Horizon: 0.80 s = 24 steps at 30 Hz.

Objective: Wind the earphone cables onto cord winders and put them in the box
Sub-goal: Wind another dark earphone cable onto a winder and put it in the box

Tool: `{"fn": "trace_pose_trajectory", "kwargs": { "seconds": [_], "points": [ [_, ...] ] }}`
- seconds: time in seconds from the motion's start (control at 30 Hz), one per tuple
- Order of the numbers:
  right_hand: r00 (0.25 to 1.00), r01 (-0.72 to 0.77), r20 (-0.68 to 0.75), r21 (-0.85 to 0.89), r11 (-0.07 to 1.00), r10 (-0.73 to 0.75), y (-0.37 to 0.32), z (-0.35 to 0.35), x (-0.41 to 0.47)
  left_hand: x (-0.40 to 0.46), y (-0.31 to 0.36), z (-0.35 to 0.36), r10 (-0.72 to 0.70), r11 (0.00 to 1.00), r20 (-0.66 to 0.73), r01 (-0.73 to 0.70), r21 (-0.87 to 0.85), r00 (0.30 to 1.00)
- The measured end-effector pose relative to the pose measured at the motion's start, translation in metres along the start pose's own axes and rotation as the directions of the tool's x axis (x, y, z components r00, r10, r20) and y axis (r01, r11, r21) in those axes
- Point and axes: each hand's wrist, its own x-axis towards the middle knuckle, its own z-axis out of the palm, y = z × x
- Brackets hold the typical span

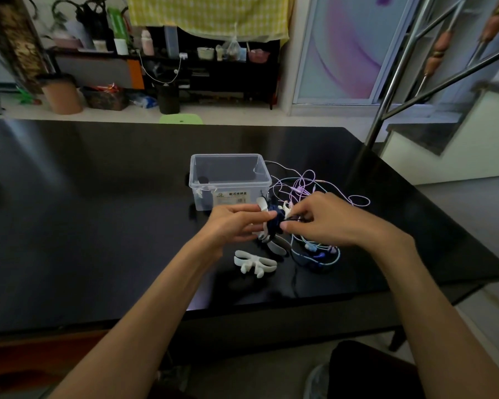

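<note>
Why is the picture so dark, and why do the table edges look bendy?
Head view: the room is dim, so the black table swallows detail and only mirrors pale glare at its left and near edge; the wide lens bows the table's edges and the railing; the clear box and both hands, left hand, right hand, stay fairly sharp.

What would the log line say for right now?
step: winding | left hand: holds white cord winder | right hand: pinches dark blue cable | clear plastic box: open | spare white winder: on black table
</note>
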Motion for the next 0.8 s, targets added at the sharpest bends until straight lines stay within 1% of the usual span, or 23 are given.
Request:
{"fn": "trace_pose_trajectory", "kwargs": {
  "seconds": [0.07,0.13,0.27,0.33,0.4,0.47,0.53,0.6,0.7,0.8],
  "points": [
    [0.999,-0.026,0.042,0.066,0.998,0.023,0.003,-0.007,-0.005,0.000,0.001,0.001,-0.050,0.996,0.054,0.045,0.080,0.997],
    [0.998,-0.026,0.052,0.096,0.995,0.021,0.005,-0.012,-0.009,-0.003,0.001,0.002,-0.087,0.984,0.122,0.066,0.165,0.989],
    [0.997,0.051,-0.067,0.151,0.987,-0.041,0.012,-0.015,-0.011,-0.005,0.000,0.001,-0.176,0.949,0.211,0.109,0.296,0.961],
    [0.995,0.073,-0.083,0.229,0.971,-0.055,0.015,-0.014,-0.011,-0.006,0.002,0.000,-0.239,0.934,0.266,0.146,0.326,0.934],
    [0.996,0.080,-0.068,0.327,0.942,-0.062,0.020,-0.014,-0.011,-0.010,0.006,-0.002,-0.273,0.938,0.362,0.163,0.306,0.891],
    [0.997,0.068,-0.062,0.456,0.888,-0.045,0.025,-0.013,-0.013,-0.013,0.011,-0.004,-0.274,0.953,0.451,0.177,0.245,0.850],
    [0.999,0.044,-0.051,0.576,0.817,-0.018,0.030,-0.010,-0.015,-0.015,0.013,-0.005,-0.255,0.965,0.491,0.184,0.189,0.833],
    [1.000,0.020,-0.031,0.658,0.753,0.000,0.034,-0.003,-0.014,-0.016,0.013,-0.004,-0.242,0.970,0.517,0.191,0.149,0.821],
    [0.998,-0.019,-0.021,0.764,0.644,0.053,0.039,0.008,-0.009,-0.016,0.013,-0.003,-0.203,0.976,0.538,0.215,0.042,0.818],
    [0.993,-0.010,-0.052,0.849,0.529,0.102,0.040,0.017,-0.001,-0.012,0.010,-0.003,-0.112,0.982,0.505,0.174,-0.077,0.856]
  ]
}}
